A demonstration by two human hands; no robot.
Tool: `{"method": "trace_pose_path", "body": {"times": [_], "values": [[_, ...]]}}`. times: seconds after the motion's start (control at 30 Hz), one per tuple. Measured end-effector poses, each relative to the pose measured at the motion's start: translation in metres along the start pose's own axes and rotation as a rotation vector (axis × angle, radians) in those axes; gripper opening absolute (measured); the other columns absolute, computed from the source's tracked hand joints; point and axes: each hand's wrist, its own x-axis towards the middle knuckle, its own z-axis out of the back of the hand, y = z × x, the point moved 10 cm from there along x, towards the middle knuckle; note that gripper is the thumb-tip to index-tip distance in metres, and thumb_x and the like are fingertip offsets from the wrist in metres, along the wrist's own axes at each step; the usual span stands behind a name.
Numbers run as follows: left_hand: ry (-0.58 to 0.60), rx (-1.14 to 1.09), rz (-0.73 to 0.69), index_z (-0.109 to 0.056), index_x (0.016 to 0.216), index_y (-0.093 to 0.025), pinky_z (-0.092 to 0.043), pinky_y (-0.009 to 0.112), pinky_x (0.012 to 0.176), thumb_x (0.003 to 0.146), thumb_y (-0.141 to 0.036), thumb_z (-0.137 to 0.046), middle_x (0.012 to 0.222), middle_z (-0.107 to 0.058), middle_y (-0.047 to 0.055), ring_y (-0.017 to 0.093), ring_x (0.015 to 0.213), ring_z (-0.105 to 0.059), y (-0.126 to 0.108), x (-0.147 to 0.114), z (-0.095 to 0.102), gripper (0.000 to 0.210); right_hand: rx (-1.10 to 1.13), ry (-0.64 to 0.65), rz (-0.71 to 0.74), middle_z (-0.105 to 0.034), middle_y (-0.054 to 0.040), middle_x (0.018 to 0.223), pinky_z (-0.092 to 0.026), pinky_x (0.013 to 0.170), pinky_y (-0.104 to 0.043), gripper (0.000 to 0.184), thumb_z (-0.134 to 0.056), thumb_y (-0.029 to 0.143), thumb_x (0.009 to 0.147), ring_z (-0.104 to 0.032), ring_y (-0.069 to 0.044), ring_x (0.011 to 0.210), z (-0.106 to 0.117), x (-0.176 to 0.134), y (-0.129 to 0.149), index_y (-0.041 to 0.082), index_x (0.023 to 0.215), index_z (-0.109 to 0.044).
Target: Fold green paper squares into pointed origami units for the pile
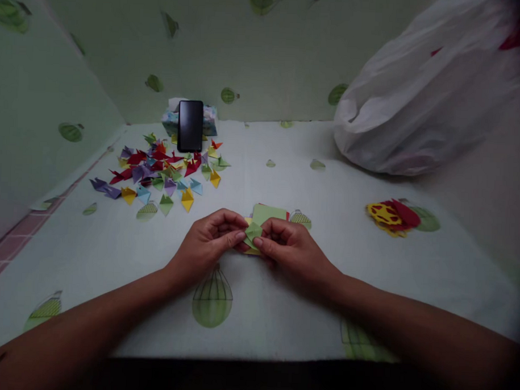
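Between my two hands is a small folded piece of light green paper (pixel 253 233), with crease lines across its face. My left hand (pixel 211 239) pinches its left edge between thumb and fingers. On the other side, my right hand (pixel 294 247) pinches the right edge, its thumb lying on the front. Directly behind and beneath the hands lies a stack of square paper sheets (pixel 271 211), light green on top, with red and yellow edges showing. The hands partly cover this stack.
Many folded paper pieces (pixel 158 168) in several colours lie in a pile at the back left. A phone (pixel 190 126) leans against a tissue box (pixel 210 119) behind them. Yellow and red cut-out shapes (pixel 391 216) lie at right, below a large white plastic bag (pixel 417 92).
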Motion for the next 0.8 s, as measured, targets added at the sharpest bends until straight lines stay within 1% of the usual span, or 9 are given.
{"method": "trace_pose_path", "body": {"times": [0.07,0.17,0.3,0.47,0.63,0.8], "values": [[-0.006,0.018,-0.005,-0.064,0.085,-0.017,-0.057,0.022,0.064,0.077,-0.019,-0.071,0.071,-0.067,-0.002,0.011,0.064,-0.066,-0.002,0.000,0.000,0.010,-0.016,-0.002,0.011,-0.049,0.0041,0.055,-0.032,0.049,-0.025,0.028,-0.064,0.037,0.081,-0.043,-0.010,0.050,0.000,0.000,0.001,0.021,0.066,-0.046],[-0.019,0.020,-0.045,-0.064,0.087,-0.018,-0.056,0.020,0.063,0.077,-0.017,-0.071,0.074,-0.067,-0.003,0.009,0.064,-0.065,-0.007,0.000,0.001,0.013,-0.039,0.000,0.025,-0.048,0.0039,0.056,-0.032,0.049,-0.025,0.027,-0.063,0.035,0.082,-0.043,-0.010,0.051,0.001,0.001,0.002,0.020,0.065,-0.047],[0.012,0.085,-0.069,-0.066,0.085,-0.018,-0.054,0.019,0.065,0.079,-0.016,-0.070,0.071,-0.066,-0.004,0.008,0.064,-0.064,-0.009,0.000,0.000,0.008,-0.054,0.009,0.041,-0.048,0.0042,0.057,-0.031,0.050,-0.025,0.026,-0.063,0.034,0.082,-0.042,-0.010,0.052,0.000,0.001,0.002,0.020,0.066,-0.047],[0.037,0.161,-0.035,-0.066,0.083,-0.017,-0.053,0.020,0.064,0.080,-0.018,-0.069,0.071,-0.067,-0.002,0.010,0.064,-0.065,-0.006,0.001,0.001,0.005,-0.054,0.007,0.046,-0.048,0.0043,0.057,-0.030,0.049,-0.025,0.024,-0.062,0.032,0.082,-0.042,-0.010,0.052,0.000,0.001,0.003,0.020,0.067,-0.048],[0.059,0.281,-0.065,-0.065,0.080,-0.016,-0.049,0.021,0.062,0.081,-0.022,-0.067,0.068,-0.065,-0.002,0.010,0.064,-0.061,-0.010,0.002,0.001,0.006,-0.081,0.046,0.077,-0.046,0.0048,0.058,-0.029,0.050,-0.024,0.022,-0.062,0.029,0.083,-0.040,-0.009,0.053,-0.003,0.002,0.004,0.019,0.068,-0.050],[0.064,0.384,-0.095,-0.065,0.080,-0.014,-0.045,0.024,0.063,0.081,-0.024,-0.066,0.074,-0.064,0.001,0.012,0.068,-0.058,-0.012,0.002,0.000,0.010,-0.146,0.051,0.128,-0.046,0.0045,0.059,-0.029,0.052,-0.024,0.022,-0.061,0.028,0.085,-0.039,-0.009,0.055,-0.003,0.002,0.008,0.018,0.068,-0.051]]}}
